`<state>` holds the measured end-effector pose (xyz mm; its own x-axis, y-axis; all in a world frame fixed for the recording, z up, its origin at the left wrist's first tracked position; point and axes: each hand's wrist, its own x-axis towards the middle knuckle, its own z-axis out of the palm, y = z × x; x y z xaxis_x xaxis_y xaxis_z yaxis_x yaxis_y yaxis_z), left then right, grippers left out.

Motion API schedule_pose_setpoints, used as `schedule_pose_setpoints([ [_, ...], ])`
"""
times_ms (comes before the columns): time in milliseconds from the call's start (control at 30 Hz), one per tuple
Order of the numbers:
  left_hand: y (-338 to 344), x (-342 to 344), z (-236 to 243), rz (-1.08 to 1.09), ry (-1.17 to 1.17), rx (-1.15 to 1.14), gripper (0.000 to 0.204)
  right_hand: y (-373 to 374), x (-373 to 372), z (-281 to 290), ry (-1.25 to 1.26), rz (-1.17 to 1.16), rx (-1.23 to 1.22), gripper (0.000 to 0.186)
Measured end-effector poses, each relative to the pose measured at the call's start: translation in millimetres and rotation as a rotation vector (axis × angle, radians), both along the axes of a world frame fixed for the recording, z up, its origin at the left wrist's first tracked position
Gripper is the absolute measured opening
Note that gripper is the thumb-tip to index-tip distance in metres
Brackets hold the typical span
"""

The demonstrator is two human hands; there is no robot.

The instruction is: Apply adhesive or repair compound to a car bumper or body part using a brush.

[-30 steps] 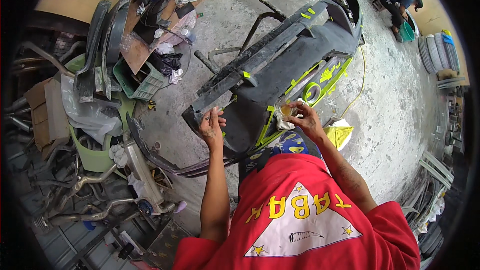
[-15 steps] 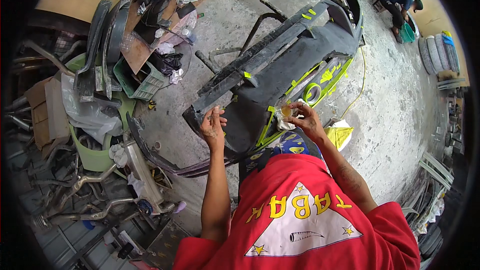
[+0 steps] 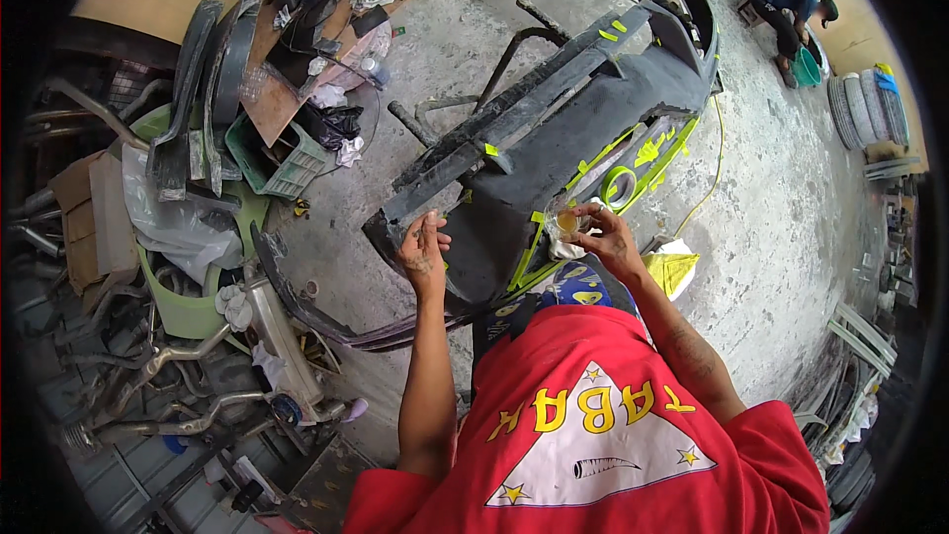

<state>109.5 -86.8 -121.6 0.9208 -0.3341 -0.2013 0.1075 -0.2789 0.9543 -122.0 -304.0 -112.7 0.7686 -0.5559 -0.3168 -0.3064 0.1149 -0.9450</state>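
Observation:
A large dark grey car bumper (image 3: pixel 583 104), with bright yellow-green masking tape along its edges, stretches away from me to the upper right. My left hand (image 3: pixel 423 252) is at its near left end, fingers loosely bent and apart, with nothing visible in them. Whether the fingertips touch the surface, I cannot tell. In my right hand (image 3: pixel 608 239) a small clear cup (image 3: pixel 566 222) with amber liquid is held between thumb and fingers, over the bumper's near taped edge. A roll of yellow-green masking tape (image 3: pixel 619 187) rests on the bumper beyond it.
Metal exhaust pipes (image 3: pixel 188 420), a green plastic crate (image 3: pixel 277 163) and a pale green tub (image 3: pixel 188 307) crowd the left. A yellow and white packet (image 3: pixel 672 267) lies right of my right forearm. Far right, another person (image 3: pixel 786 5) bends over a green bucket (image 3: pixel 806 66) near stacked tyres (image 3: pixel 865 109).
The cup in my right hand has tipped slightly and shifted a little to the left. My left hand stays at almost the same spot by the bumper's end.

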Motion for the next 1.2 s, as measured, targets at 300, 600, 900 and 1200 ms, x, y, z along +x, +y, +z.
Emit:
schedule_pose_setpoints([
  [300, 2.7, 0.0, -2.5, -0.004, 0.01, 0.0, 0.033, 0.7, 2.3, 4.9, 0.019, 0.009, 0.037, 0.039],
  [600, 5.7, 0.2, 0.0, 0.04, 0.056, -0.069, 0.034, -1.1, 8.5, 7.3, 0.011, 0.057, 0.006, 0.04],
  [900, 5.4, -2.5, 66.2, 0.089, 0.147, -0.33, 0.032, -4.3, 37.3, 26.5, -0.044, 0.078, -0.087, 0.04],
  [1200, -6.5, -23.6, 102.2, -0.177, 0.119, -0.26, 0.031, 11.0, 59.1, 42.3, -0.066, 0.108, -0.353, 0.039],
])
